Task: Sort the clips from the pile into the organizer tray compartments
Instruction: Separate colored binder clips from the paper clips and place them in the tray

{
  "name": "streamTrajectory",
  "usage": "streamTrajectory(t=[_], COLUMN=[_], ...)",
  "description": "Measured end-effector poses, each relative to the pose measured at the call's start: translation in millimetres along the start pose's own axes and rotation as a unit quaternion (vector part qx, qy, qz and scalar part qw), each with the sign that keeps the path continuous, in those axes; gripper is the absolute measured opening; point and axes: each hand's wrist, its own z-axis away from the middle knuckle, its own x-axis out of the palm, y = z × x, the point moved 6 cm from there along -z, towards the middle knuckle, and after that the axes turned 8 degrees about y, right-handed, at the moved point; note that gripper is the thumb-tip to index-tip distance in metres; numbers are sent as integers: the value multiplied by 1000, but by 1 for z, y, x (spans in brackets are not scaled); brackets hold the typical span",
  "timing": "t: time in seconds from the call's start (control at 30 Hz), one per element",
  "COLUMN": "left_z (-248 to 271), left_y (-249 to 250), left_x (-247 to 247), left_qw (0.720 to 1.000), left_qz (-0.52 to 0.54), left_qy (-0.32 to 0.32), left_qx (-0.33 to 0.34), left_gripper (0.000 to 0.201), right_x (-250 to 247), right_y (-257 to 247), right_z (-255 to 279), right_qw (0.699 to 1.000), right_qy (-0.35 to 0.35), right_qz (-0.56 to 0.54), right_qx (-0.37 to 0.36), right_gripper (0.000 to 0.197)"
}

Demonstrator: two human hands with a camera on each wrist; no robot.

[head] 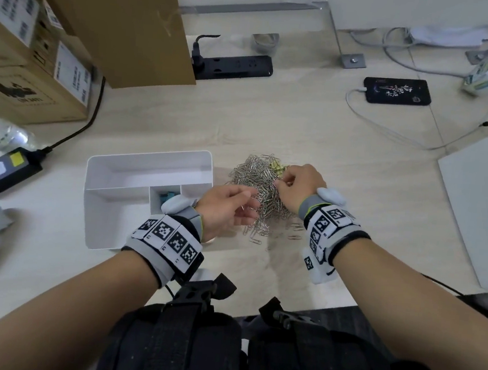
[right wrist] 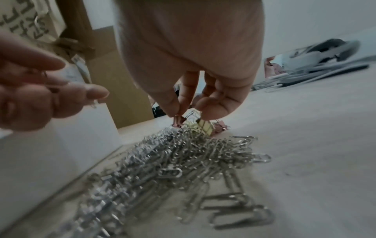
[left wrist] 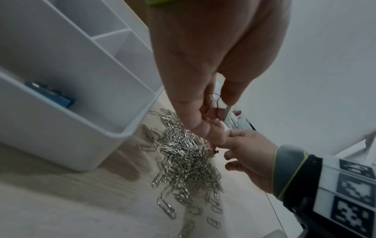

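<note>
Pinching a small pink binder clip between thumb and fingers, the left hand hovers by the near side of the big heap of shiny silver paper clips. On the far side of the heap, the right hand pinches another pink clip beside a yellow binder clip. Left of the heap sits the white plastic organizer tray, with blue clips in one small compartment.

Your bare forearms end in grey wristbands with black-and-white square markers and lime trim; a black strapped vest covers your chest.
</note>
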Motion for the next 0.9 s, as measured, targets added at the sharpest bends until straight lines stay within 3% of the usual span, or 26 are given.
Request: streamTrajectory(t=[0.13, 0.23, 0.47, 0.6, 0.67, 0.8, 0.9], left_z=[6, 11, 28, 39, 42, 45, 46], left_y=[7, 12, 29, 35, 36, 33, 29], left_x=[-10, -20, -36, -42, -45, -49, -52], left_qw=[1000, 999, 990, 975, 968, 955, 949], left_qz=[-8, -30, -69, -137, -163, -191, -201], left_qy=[-25, -25, 5, 16, 16, 16, 17], left_qx=[8, 36, 126, 173, 192, 227, 244], left_gripper=[30, 42, 53, 54, 53, 50, 49], right_x=[-10, -14, 0, 13, 18, 21, 23], right_y=[3, -5, -45, -64, -70, -81, -88], right_z=[11, 20, 45, 63, 69, 75, 82], right_qw=[985, 959, 833, 805, 821, 899, 910], right_qy=[43, 33, -104, -161, -166, -149, -149], right_qz=[-158, -272, -521, -543, -516, -405, -385], right_qx=[56, 73, 154, 177, 178, 75, 37], right_gripper=[14, 20, 17, 16, 9, 15, 15])
